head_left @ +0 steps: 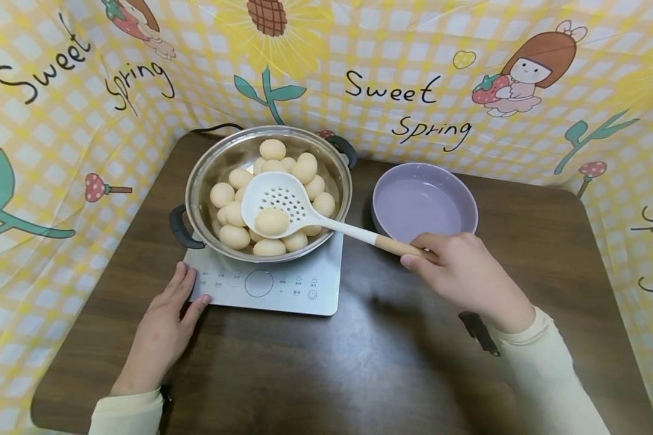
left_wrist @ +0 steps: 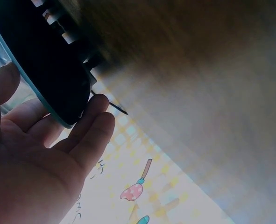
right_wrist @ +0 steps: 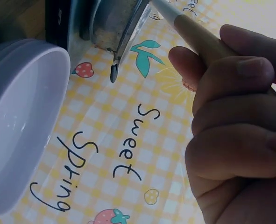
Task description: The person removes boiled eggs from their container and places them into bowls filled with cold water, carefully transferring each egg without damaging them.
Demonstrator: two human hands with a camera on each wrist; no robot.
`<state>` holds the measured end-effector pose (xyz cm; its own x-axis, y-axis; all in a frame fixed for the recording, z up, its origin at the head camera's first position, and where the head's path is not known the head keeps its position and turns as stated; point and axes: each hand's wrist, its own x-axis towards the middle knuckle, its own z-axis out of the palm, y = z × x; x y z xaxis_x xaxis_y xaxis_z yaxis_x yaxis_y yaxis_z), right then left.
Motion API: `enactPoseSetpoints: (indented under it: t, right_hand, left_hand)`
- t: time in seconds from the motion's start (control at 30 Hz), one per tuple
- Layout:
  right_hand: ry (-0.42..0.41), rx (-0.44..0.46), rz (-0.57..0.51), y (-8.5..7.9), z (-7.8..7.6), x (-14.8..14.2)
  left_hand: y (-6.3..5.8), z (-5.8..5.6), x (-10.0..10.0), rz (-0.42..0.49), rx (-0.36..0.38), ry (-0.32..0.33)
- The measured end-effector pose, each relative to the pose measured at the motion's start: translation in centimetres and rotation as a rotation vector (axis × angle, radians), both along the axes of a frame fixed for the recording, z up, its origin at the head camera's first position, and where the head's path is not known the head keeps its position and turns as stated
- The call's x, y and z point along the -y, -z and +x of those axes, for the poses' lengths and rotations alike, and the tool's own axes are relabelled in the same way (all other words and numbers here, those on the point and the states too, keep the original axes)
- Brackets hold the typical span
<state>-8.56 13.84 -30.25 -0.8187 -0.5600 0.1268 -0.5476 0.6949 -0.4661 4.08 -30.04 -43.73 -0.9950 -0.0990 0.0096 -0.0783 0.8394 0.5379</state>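
My right hand grips the wooden handle of a white slotted skimmer, its fingers wrapped round it in the right wrist view. The skimmer's perforated bowl is over the steel pot and carries one pale egg. Several more eggs are piled in the pot around and below the bowl. The pot sits on a white induction cooker. My left hand holds the cooker's front left corner, thumb at the front edge and fingers along the left side; the left wrist view shows the cooker's dark underside.
A shallow purple bowl stands right of the pot, with the skimmer's handle passing in front of it. The pot's dark side handles stick out. A yellow checked cloth surrounds the brown table. A black cord runs behind the pot.
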Motion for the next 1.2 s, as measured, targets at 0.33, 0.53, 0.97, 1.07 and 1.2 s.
enactPoseSetpoints:
  t: [0.33, 0.53, 0.97, 1.07, 1.2]
  right_hand:
    - [0.096, 0.122, -0.029, -1.2, 0.1, -1.6]
    - [0.133, 0.191, -0.038, -1.4, 0.2, -3.2]
    - [0.275, 0.231, -0.008, -2.2, 0.7, -6.8]
    - [0.303, 0.229, 0.002, -2.4, 1.0, -7.6]
    - [0.335, 0.227, 0.01, -2.5, 1.4, -8.7]
  left_hand:
    - [0.0, -0.1, 0.0, 0.002, 0.018, 0.0]
    - [0.0, -0.1, 0.0, 0.008, 0.025, -0.002]
    - [0.0, -0.3, 0.1, 0.007, 0.049, 0.001]
    - [0.0, -0.3, 0.1, 0.009, 0.058, -0.002]
    - [-0.1, -0.3, 0.1, 0.011, 0.069, -0.005]
